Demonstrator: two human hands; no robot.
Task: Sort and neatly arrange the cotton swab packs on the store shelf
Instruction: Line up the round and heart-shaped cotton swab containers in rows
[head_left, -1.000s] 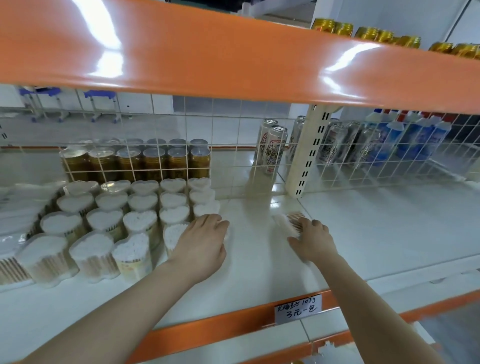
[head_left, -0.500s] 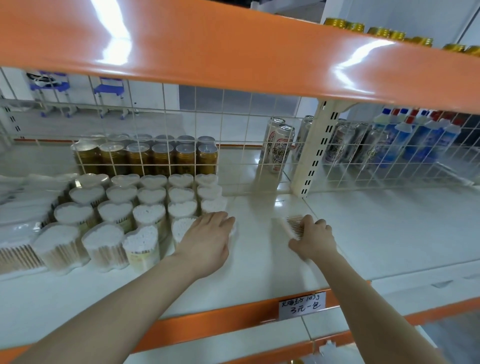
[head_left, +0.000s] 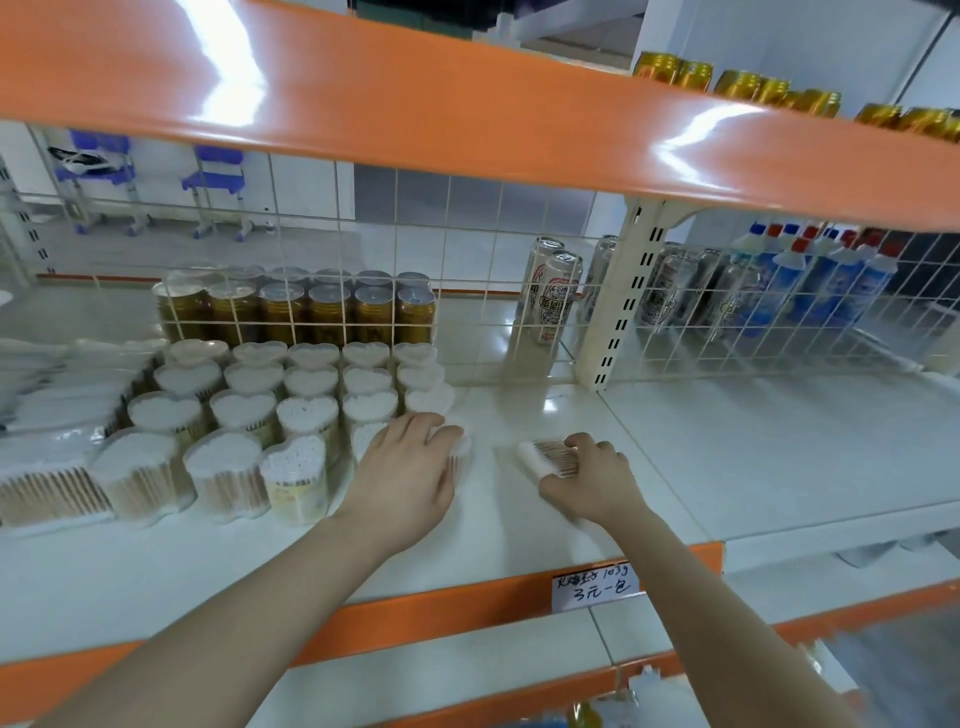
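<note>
Several clear heart-shaped cotton swab packs (head_left: 306, 415) stand in rows on the left of the white shelf (head_left: 519, 525). My left hand (head_left: 410, 467) lies palm down over a heart-shaped pack (head_left: 370, 435) at the right front of the rows, covering most of it. My right hand (head_left: 597, 480) is closed on a flat swab pack (head_left: 545, 457) lying on its side on the shelf, wooden sticks and white tips showing. Flat bagged swab packs (head_left: 47, 467) are piled at the far left.
Behind a white wire grid (head_left: 467, 249) stand golden cans (head_left: 296, 312) and tall beer cans (head_left: 553, 296). A perforated upright post (head_left: 623, 306) splits the shelf. Blue bottles (head_left: 831, 280) stand at the back right. An orange shelf (head_left: 467, 104) hangs overhead. A handwritten price tag (head_left: 595, 587) sits on the front edge.
Both hands have stayed on their packs. The camera has shifted slightly, and the left hand has pressed a little further over its pack.
</note>
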